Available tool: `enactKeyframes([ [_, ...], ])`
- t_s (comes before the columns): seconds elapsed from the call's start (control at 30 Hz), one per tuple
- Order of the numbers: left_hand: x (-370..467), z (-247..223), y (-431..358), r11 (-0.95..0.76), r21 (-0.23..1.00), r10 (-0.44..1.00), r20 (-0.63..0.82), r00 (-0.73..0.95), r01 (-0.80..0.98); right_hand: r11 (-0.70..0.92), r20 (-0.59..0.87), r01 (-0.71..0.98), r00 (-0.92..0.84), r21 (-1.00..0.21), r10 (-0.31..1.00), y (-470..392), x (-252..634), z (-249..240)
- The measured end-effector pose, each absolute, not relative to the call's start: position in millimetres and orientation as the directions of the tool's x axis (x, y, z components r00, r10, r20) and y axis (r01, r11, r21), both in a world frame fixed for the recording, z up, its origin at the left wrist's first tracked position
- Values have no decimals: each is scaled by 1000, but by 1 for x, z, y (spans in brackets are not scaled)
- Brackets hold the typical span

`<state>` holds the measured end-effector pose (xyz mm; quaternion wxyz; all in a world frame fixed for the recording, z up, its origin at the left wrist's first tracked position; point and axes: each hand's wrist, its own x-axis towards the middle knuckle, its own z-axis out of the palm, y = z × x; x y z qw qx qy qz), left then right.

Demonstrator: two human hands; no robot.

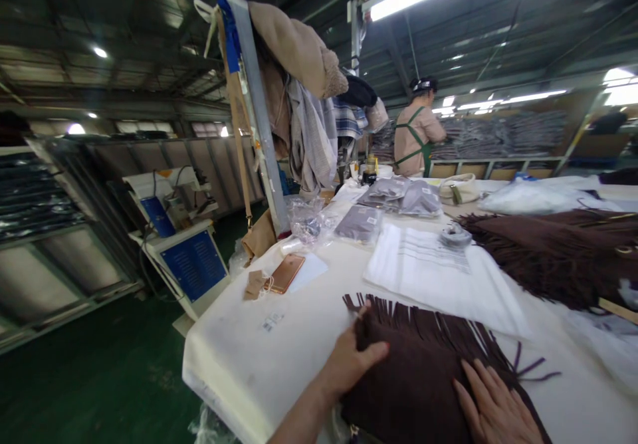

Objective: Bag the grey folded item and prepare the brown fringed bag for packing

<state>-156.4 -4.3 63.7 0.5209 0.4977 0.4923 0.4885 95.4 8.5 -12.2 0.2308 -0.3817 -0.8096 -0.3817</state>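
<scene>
A dark brown fringed bag (pixel 413 371), suede-like, lies flat on the white-covered table in front of me. Its strips of fringe spread along the far edge, and a few stick out to the right. At the bag's far left corner rests my left hand (pixel 343 361), thumb stretched over the brown surface and fingers by the fringe. My right hand (pixel 498 401) lies flat on the right part of the bag, fingers extended. A small metal piece shows at the bag's near left edge. The lower part of the bag runs out of view.
Beyond the bag lies white plastic packaging (pixel 433 261). More brown fringed pieces (pixel 553 251) are heaped at right. A phone (pixel 285 274) and tags (pixel 254 286) lie at left. A metal post (pixel 259 111) holds hanging clothes. A person (pixel 413 131) stands farther back.
</scene>
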Motion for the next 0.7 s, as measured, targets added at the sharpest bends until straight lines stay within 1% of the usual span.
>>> enactKeyframes([
  [0.03,-149,69,-8,-36,961,992,1,126,275,413,673,805,-587,426,450,8,93,-10],
  [0.07,-141,73,-11,-114,855,979,9,206,506,408,676,816,-572,410,465,7,92,-9],
  [0.1,-133,74,-14,-181,732,964,1,264,657,401,678,828,-555,391,483,6,91,-9],
  [0.13,-125,74,-16,-225,628,954,-13,299,745,396,671,839,-539,374,509,5,90,-11],
  [0.17,-117,72,-18,-260,552,946,-19,323,792,392,660,849,-524,354,539,5,90,-14],
  [0.23,-101,67,-20,-317,458,933,-7,360,830,386,634,873,-484,299,603,5,88,-23],
  [0.3,-88,64,-23,-352,412,921,-9,390,840,392,598,898,-428,198,678,6,87,-31],
  [0.33,-82,65,-25,-363,409,914,-17,405,837,409,566,904,-402,123,720,7,87,-33],
  [0.37,-78,68,-28,-383,426,900,-27,435,820,418,528,908,-367,25,766,8,88,-32],
  [0.43,-78,78,-33,-483,514,826,1,563,709,401,445,887,-271,-227,853,8,93,-22],
  [0.47,-82,85,-34,-542,565,780,63,622,622,371,409,853,-211,-366,888,8,99,-12],
  [0.5,-90,92,-33,-568,619,764,151,627,543,327,374,802,-140,-500,917,6,107,0],
  [0.53,-102,98,-31,-527,696,808,231,543,487,259,331,739,-52,-622,942,5,117,13],
  [0.57,-116,102,-26,-436,778,882,271,386,451,172,268,663,44,-728,962,4,129,25],
  [0.6,-133,104,-19,-259,877,965,221,138,404,64,175,574,139,-816,975,3,143,36],
  [0.63,-149,104,-10,-3,961,992,38,-122,275,-55,54,461,219,-886,974,3,155,43],
  [0.67,-165,101,0,129,968,976,-85,-202,216,-171,-83,321,271,-932,959,3,167,48],
  [0.7,-179,96,10,221,961,958,-182,-223,166,-271,-218,165,282,-948,934,5,176,50],
])
